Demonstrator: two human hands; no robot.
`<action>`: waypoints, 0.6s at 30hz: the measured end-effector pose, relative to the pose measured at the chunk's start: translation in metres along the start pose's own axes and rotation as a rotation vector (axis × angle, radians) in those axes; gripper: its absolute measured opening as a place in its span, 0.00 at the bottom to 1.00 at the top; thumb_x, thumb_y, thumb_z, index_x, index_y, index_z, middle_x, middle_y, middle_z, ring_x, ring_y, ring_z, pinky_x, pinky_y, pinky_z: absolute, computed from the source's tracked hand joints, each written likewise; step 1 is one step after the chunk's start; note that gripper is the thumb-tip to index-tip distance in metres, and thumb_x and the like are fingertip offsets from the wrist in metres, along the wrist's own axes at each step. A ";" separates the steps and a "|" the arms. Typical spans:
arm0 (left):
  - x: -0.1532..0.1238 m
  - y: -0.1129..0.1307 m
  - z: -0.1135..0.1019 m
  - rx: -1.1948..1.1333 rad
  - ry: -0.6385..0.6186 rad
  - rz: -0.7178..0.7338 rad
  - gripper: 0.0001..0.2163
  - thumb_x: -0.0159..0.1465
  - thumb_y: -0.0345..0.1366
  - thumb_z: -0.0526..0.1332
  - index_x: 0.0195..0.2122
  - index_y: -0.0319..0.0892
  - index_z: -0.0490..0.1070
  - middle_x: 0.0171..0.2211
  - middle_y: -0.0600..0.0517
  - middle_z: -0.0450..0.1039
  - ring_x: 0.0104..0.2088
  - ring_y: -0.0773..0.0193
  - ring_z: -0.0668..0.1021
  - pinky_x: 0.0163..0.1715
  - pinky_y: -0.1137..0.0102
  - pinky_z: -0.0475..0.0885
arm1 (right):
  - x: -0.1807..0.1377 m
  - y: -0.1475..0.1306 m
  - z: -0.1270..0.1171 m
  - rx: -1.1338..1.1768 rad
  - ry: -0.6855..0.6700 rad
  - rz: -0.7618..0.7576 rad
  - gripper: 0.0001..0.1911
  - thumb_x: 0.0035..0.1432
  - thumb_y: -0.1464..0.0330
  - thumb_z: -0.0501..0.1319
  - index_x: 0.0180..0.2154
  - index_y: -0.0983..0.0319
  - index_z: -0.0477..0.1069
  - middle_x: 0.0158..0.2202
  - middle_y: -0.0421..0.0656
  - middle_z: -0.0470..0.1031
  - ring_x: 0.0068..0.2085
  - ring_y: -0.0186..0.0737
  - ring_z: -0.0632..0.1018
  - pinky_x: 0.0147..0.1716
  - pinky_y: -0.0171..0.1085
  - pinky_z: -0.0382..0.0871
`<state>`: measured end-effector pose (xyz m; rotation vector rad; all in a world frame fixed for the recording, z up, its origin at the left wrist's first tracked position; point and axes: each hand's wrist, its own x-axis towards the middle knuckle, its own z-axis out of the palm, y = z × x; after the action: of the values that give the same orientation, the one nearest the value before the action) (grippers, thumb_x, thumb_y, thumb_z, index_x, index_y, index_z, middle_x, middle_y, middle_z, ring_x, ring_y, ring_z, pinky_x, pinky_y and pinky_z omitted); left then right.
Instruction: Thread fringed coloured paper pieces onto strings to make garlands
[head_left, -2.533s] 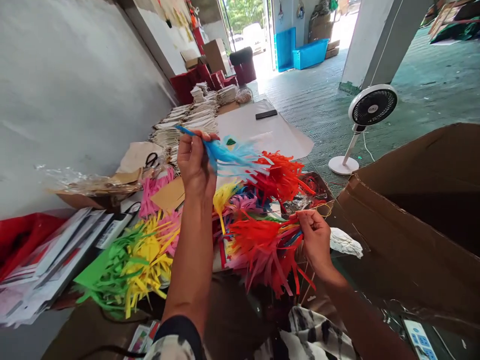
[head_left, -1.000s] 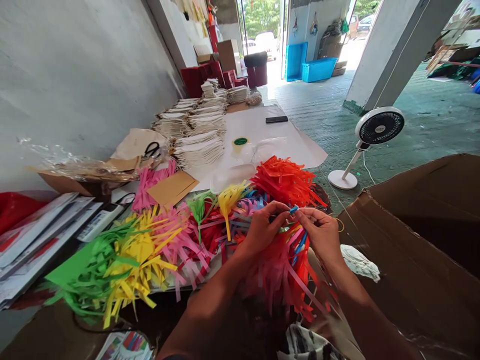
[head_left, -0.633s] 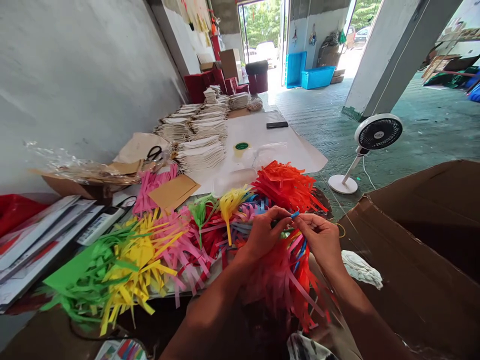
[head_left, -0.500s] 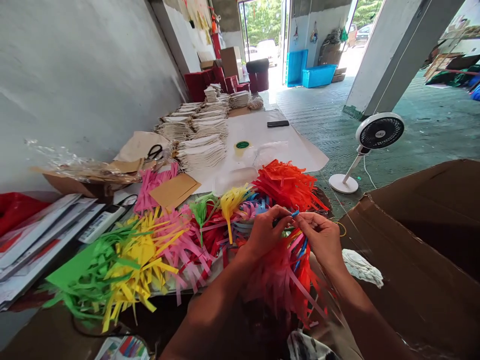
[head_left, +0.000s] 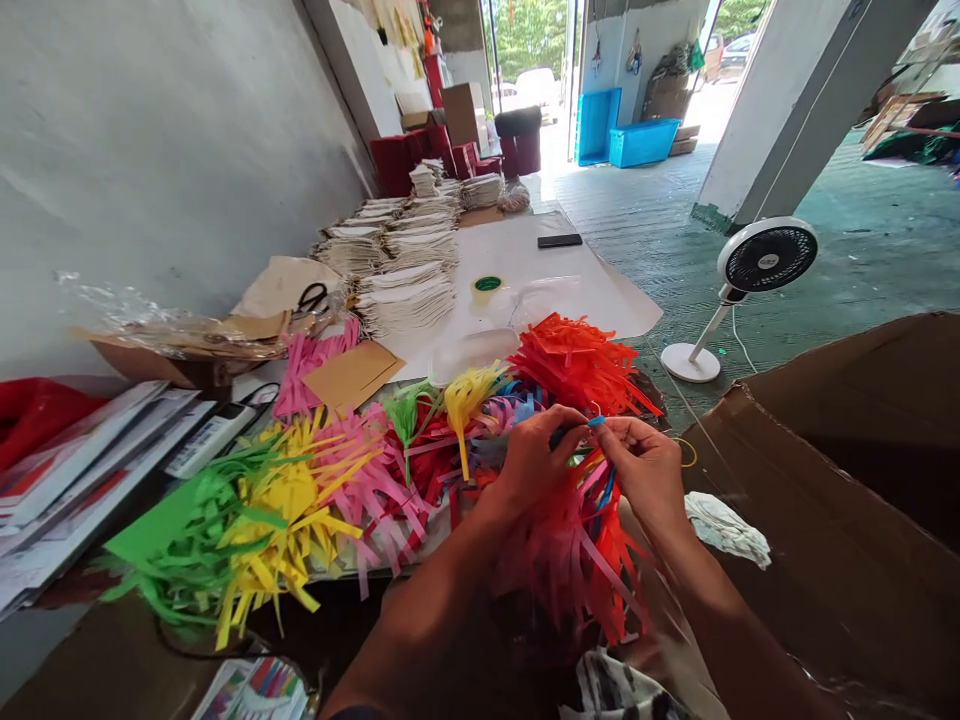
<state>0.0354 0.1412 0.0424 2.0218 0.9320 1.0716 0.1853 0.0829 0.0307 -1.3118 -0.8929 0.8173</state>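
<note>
My left hand (head_left: 534,460) and my right hand (head_left: 643,468) meet over a bunch of red and orange fringed paper tassels (head_left: 577,550), fingertips pinched together on a small blue tassel end (head_left: 596,422). The bunch hangs down between my forearms. Loose tassels lie on the table around it: orange ones (head_left: 576,362) behind my hands, a yellow one (head_left: 465,392), pink ones (head_left: 367,480), and a green and yellow heap (head_left: 232,525) at the left.
Stacks of folded white paper goods (head_left: 405,270), scissors (head_left: 311,297), a green tape roll (head_left: 487,285) and a phone (head_left: 559,241) lie farther back. A big open cardboard box (head_left: 840,470) stands at the right. A white floor fan (head_left: 750,280) stands beyond it.
My left hand, earlier raised with a blue tassel, has come down to my right hand. Both hands now pinch the blue end at the red bunch, which has barely shifted since.
</note>
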 end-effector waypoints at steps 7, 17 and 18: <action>0.004 0.009 -0.008 -0.190 -0.129 -0.093 0.08 0.69 0.42 0.66 0.40 0.43 0.76 0.38 0.52 0.81 0.39 0.63 0.80 0.42 0.70 0.73 | 0.003 0.003 0.000 -0.009 0.022 -0.002 0.18 0.55 0.53 0.72 0.34 0.62 0.81 0.28 0.43 0.81 0.28 0.39 0.77 0.29 0.37 0.68; 0.009 0.001 -0.013 -0.749 -0.174 -0.430 0.19 0.65 0.53 0.69 0.37 0.41 0.70 0.28 0.56 0.69 0.27 0.71 0.68 0.28 0.74 0.63 | -0.003 -0.002 0.000 -0.090 0.014 -0.040 0.19 0.60 0.50 0.70 0.35 0.61 0.82 0.28 0.42 0.81 0.27 0.37 0.75 0.29 0.36 0.66; 0.010 0.000 -0.013 -0.789 -0.161 -0.445 0.18 0.65 0.52 0.69 0.37 0.41 0.70 0.29 0.56 0.69 0.26 0.72 0.68 0.28 0.74 0.63 | -0.005 -0.003 0.001 -0.115 -0.002 -0.051 0.19 0.61 0.50 0.69 0.36 0.61 0.82 0.29 0.43 0.82 0.28 0.37 0.75 0.29 0.36 0.65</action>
<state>0.0280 0.1519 0.0520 1.1611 0.6751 0.8266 0.1825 0.0784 0.0335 -1.3822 -0.9828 0.7362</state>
